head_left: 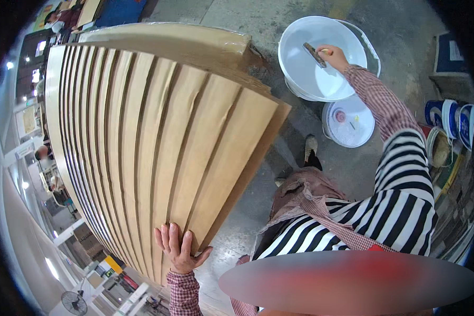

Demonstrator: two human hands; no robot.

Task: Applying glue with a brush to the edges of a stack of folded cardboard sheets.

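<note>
R hand [333, 55] grips brush [315, 55]; L hand [178, 248] flat on boards [158, 152].

Brush [315, 55] bristles hidden in bucket [300, 68]

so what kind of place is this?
Looks like a workshop or small factory floor. A stack of fanned brown cardboard sheets sits under the left hand, the right hand dips a brush into a white bucket, and the bare concrete floor is stained.
</note>
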